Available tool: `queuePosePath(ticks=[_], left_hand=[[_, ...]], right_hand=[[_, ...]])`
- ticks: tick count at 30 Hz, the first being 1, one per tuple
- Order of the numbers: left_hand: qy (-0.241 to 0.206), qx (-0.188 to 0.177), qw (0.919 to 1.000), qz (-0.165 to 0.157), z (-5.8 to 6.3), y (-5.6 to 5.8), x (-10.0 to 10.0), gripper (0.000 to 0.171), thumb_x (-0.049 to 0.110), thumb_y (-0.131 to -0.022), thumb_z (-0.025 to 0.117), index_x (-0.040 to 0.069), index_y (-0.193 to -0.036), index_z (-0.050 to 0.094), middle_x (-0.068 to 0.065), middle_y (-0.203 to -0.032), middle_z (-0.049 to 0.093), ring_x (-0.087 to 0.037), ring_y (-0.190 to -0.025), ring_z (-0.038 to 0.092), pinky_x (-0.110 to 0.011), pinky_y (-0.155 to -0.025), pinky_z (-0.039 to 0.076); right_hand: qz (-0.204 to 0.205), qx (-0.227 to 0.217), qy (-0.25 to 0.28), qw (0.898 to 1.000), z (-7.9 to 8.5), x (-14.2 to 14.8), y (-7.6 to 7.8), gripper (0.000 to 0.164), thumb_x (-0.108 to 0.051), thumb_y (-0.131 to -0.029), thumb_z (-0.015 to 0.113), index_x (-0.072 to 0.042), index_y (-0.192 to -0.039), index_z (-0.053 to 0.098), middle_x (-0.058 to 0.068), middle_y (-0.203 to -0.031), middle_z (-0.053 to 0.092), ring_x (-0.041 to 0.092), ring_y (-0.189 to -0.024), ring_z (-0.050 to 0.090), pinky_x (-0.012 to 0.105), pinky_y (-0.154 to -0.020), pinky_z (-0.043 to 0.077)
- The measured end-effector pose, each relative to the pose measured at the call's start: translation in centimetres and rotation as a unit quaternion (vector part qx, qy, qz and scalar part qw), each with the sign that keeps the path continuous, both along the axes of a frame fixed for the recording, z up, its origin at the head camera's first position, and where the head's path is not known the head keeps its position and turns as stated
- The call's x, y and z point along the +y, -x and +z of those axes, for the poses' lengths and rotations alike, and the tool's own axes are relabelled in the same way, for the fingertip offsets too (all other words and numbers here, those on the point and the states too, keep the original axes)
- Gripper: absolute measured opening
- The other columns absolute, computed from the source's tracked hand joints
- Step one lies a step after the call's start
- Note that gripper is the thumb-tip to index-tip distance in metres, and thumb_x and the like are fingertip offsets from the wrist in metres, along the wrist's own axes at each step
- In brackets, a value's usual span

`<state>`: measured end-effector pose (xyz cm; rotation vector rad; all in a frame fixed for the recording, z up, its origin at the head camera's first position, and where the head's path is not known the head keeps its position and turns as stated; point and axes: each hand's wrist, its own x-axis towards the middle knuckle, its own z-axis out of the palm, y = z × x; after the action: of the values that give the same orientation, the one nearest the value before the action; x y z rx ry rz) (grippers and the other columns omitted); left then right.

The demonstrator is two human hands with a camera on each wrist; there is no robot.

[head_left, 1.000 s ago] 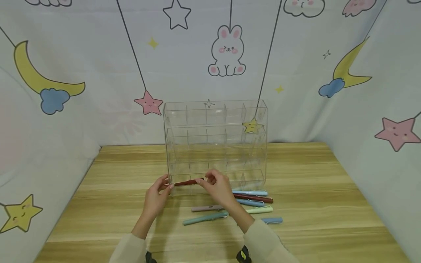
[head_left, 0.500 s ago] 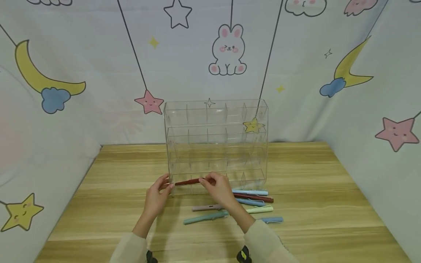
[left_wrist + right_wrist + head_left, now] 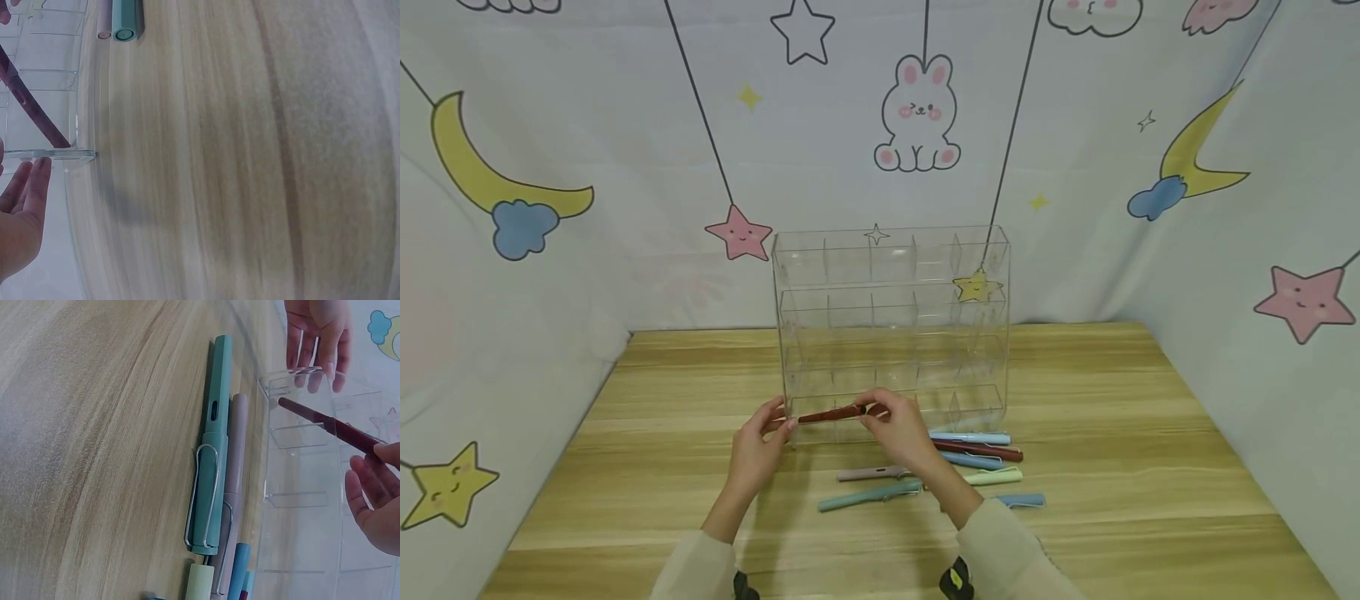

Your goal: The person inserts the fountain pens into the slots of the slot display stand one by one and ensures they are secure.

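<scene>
A clear acrylic organizer [image 3: 891,287] with several rows of divided compartments stands upright on the table. My left hand [image 3: 760,450] grips its lower left side wall, thumb toward the front and fingers on the outer face. My right hand [image 3: 897,429] pinches a dark red fountain pen [image 3: 353,434] near its clip end. The pen lies almost level across the front of the bottom row, tilted slightly, its free end close to the left wall. In the left wrist view, that end of the dark red pen [image 3: 44,122] meets the clear panel just above my left fingertips.
Several more pens lie in front of the organizer: a teal pen [image 3: 868,497], a mauve pen [image 3: 236,444], a pale green pen [image 3: 996,478], blue ones and another dark red pen [image 3: 985,451]. A patterned cloth [image 3: 820,150] hangs behind the wooden table [image 3: 1150,467].
My right fingers have shifted their pinch on the dark red pen, uncovering more of its clip end. My left hand stays on the organizer's side.
</scene>
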<state>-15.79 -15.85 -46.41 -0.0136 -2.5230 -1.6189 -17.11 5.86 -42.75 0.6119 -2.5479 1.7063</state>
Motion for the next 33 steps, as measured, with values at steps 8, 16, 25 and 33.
queuePosePath(ticks=[8, 16, 25, 33], left_hand=[[-0.001, -0.002, 1.0000, -0.001, 0.0, 0.0, 0.0, 0.043, 0.004, -0.088, 0.059, -0.005, -0.128, 0.046, -0.026, -0.114, 0.057, -0.036, -0.100, 0.058, -0.030, -0.073, 0.054], [0.008, -0.009, 0.9999, -0.004, 0.1, -0.1, 0.1, 0.044, 0.006, -0.089, 0.059, -0.004, -0.129, 0.045, -0.025, -0.115, 0.056, -0.036, -0.101, 0.057, -0.032, -0.074, 0.053], [0.009, -0.003, 1.0000, -0.002, -0.1, -0.1, 0.0, 0.043, 0.007, -0.088, 0.060, -0.004, -0.128, 0.046, -0.025, -0.115, 0.057, -0.035, -0.100, 0.058, -0.031, -0.073, 0.054], [0.014, -0.006, 0.9999, -0.001, -0.1, 0.0, 0.0, 0.044, 0.009, -0.089, 0.060, -0.003, -0.128, 0.046, -0.024, -0.114, 0.057, -0.035, -0.099, 0.059, -0.030, -0.072, 0.054]], right_hand=[[-0.005, 0.011, 0.005, 1.000, -0.2, 0.0, 0.0, 0.018, -0.004, -0.087, 0.061, 0.000, -0.104, 0.062, 0.012, -0.101, 0.063, 0.021, -0.085, 0.060, 0.027, -0.069, 0.051], [0.008, 0.013, -0.013, 1.000, 0.3, 0.1, -0.2, 0.017, 0.000, -0.087, 0.059, -0.003, -0.103, 0.065, 0.011, -0.104, 0.063, 0.022, -0.086, 0.060, 0.023, -0.069, 0.050], [0.050, -0.012, -0.025, 0.998, 1.2, 3.3, -0.1, 0.028, -0.004, -0.086, 0.062, -0.003, -0.114, 0.060, 0.016, -0.111, 0.060, 0.022, -0.087, 0.059, 0.024, -0.069, 0.051], [0.043, -0.025, -0.071, 0.996, 0.3, 9.9, -0.6, 0.024, -0.009, -0.086, 0.063, -0.001, -0.109, 0.061, 0.015, -0.107, 0.060, 0.020, -0.085, 0.057, 0.027, -0.069, 0.051]])
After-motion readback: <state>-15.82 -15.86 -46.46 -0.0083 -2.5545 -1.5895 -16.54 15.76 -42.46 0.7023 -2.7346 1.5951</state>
